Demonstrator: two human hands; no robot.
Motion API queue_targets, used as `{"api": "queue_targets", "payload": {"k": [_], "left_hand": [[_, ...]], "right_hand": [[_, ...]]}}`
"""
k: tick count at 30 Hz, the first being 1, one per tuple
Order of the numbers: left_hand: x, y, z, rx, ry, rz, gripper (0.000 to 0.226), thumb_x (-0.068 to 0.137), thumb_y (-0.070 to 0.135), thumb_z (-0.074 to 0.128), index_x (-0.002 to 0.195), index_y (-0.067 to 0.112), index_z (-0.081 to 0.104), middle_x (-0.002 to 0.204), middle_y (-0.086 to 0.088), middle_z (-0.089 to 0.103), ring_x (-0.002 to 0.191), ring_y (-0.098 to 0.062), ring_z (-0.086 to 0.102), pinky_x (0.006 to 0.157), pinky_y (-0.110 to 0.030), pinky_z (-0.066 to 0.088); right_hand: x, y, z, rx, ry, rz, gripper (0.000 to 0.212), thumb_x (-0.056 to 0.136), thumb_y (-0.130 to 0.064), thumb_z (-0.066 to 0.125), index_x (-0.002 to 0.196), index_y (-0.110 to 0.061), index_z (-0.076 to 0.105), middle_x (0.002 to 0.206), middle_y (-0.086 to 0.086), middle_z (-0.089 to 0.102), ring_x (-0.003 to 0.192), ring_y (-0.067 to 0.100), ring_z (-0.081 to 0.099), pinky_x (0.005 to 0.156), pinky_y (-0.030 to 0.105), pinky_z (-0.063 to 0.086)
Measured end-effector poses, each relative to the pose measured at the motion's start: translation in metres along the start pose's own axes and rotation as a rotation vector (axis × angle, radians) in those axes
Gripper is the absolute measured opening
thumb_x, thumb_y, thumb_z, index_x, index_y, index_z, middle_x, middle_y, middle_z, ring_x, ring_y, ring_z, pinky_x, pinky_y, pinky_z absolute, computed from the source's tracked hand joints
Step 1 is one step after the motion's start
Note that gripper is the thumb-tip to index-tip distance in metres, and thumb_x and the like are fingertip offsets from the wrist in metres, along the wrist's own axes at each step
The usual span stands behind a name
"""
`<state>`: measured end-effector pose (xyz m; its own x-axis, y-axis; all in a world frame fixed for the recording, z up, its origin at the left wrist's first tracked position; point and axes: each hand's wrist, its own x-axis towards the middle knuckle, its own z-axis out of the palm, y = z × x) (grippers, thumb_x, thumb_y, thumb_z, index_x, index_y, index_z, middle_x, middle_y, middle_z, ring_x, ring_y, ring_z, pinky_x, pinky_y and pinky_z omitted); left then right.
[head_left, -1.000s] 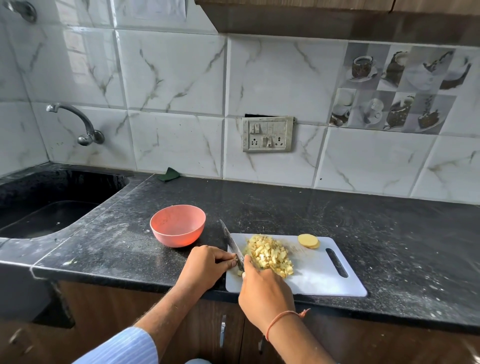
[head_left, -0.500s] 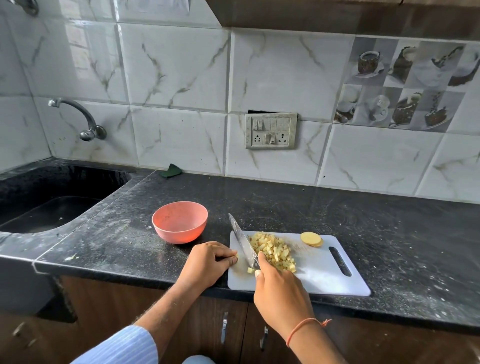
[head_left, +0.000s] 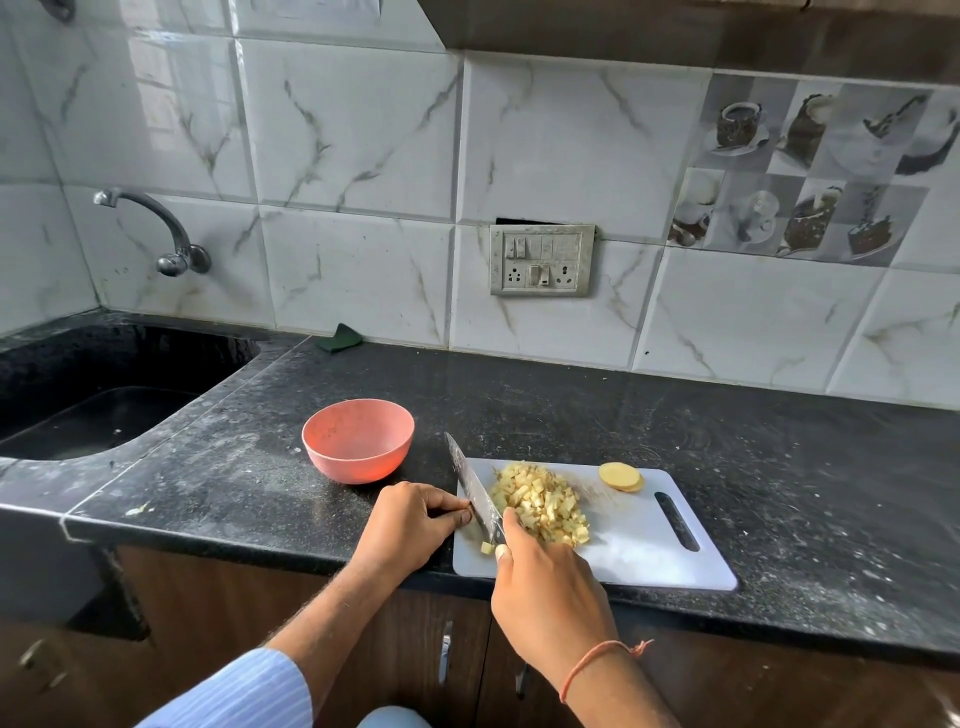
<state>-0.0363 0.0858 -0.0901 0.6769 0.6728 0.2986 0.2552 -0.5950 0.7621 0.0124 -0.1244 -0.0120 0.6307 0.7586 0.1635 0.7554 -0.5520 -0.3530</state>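
right hand (head_left: 550, 597) grips the knife (head_left: 475, 488) beside the diced pile (head_left: 540, 504), lower centre; left hand (head_left: 405, 527) curls by the blade, grasp unclear.

Right hand (head_left: 545, 587) grips knife (head_left: 474, 488) beside diced pieces (head_left: 543, 504).

The handle of the steel kitchen knife (head_left: 475, 488) is hidden inside the right hand (head_left: 545, 587). Whether the left hand (head_left: 405, 525) pinches anything beside the blade is too small to tell.
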Motion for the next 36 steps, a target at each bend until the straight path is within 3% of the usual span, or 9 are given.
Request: {"api": "queue_targets", "payload": {"k": [12,15,18,21,22,25,27,32,36], "left_hand": [[0.0,0.001,0.0,0.05,-0.007,0.008,0.014,0.084,0.031,0.09,0.097,0.034,0.086,0.091,0.025,0.077,0.089,0.011,0.068,0.082,-0.014,0.055],[0.0,0.002,-0.001,0.05,-0.008,0.002,0.013,0.084,0.033,0.089,0.096,0.036,0.086,0.089,0.026,0.076,0.089,0.011,0.067,0.078,-0.008,0.049],[0.0,0.003,-0.001,0.063,-0.001,-0.012,0.012,0.084,0.036,0.089,0.095,0.037,0.085,0.09,0.027,0.076,0.091,0.01,0.067,0.08,-0.009,0.049],[0.0,0.004,-0.002,0.065,-0.01,-0.01,0.012,0.084,0.036,0.089,0.095,0.037,0.085,0.09,0.028,0.075,0.092,0.011,0.066,0.08,-0.008,0.047],[0.001,0.004,-0.003,0.06,-0.019,-0.011,0.011,0.084,0.037,0.088,0.095,0.037,0.085,0.091,0.028,0.076,0.092,0.012,0.066,0.081,-0.009,0.048],[0.002,0.005,-0.004,0.033,-0.03,-0.021,0.01,0.084,0.037,0.088,0.093,0.038,0.085,0.093,0.029,0.076,0.093,0.012,0.067,0.084,-0.012,0.051],[0.002,0.007,-0.003,0.016,-0.033,-0.032,0.01,0.083,0.037,0.089,0.092,0.039,0.085,0.092,0.03,0.076,0.092,0.012,0.068,0.082,-0.012,0.052],[0.005,0.012,-0.005,0.001,-0.134,0.015,0.014,0.087,0.037,0.087,0.101,0.041,0.085,0.097,0.035,0.075,0.097,0.014,0.068,0.086,-0.009,0.051],[0.009,0.01,-0.009,-0.104,-0.221,0.042,0.033,0.094,0.021,0.081,0.126,0.028,0.077,0.103,0.028,0.077,0.105,0.01,0.07,0.1,-0.011,0.05]], "right_hand": [[0.007,-0.012,0.012,-0.237,-0.131,0.017,0.073,0.105,-0.015,0.043,0.168,-0.025,0.006,0.118,0.013,0.068,0.103,0.03,0.067,0.082,0.043,0.058],[0.003,0.004,0.012,-0.206,-0.093,-0.002,0.071,0.105,-0.017,0.043,0.167,-0.027,0.008,0.106,0.008,0.07,0.093,0.026,0.068,0.078,0.041,0.059],[0.006,0.025,0.011,-0.084,-0.018,0.006,0.06,0.109,-0.026,0.043,0.165,-0.031,0.022,0.095,-0.003,0.068,0.083,0.018,0.064,0.071,0.032,0.056],[0.019,0.049,0.007,0.106,-0.015,0.086,0.05,0.11,-0.037,0.04,0.159,-0.037,0.037,0.124,-0.002,0.071,0.11,0.022,0.066,0.089,0.036,0.053],[0.023,0.057,0.007,0.185,-0.031,0.106,0.049,0.109,-0.039,0.041,0.158,-0.039,0.04,0.123,-0.004,0.071,0.107,0.021,0.065,0.086,0.035,0.052],[0.032,0.078,0.008,0.472,-0.065,0.127,0.045,0.108,-0.037,0.046,0.152,-0.046,0.049,0.075,-0.018,0.065,0.064,0.007,0.053,0.058,0.028,0.04],[0.039,0.093,0.006,0.71,-0.062,0.164,0.042,0.109,-0.033,0.051,0.149,-0.044,0.052,0.056,-0.015,0.052,0.051,0.007,0.038,0.047,0.027,0.031],[0.053,0.11,-0.003,1.015,-0.105,0.2,0.038,0.109,-0.024,0.055,0.145,-0.038,0.057,0.06,-0.006,0.035,0.051,0.007,0.027,0.042,0.021,0.023],[0.056,0.12,0.0,1.141,-0.13,0.193,0.037,0.108,-0.023,0.057,0.142,-0.038,0.058,0.065,-0.001,0.029,0.054,0.009,0.022,0.042,0.02,0.022]]}}
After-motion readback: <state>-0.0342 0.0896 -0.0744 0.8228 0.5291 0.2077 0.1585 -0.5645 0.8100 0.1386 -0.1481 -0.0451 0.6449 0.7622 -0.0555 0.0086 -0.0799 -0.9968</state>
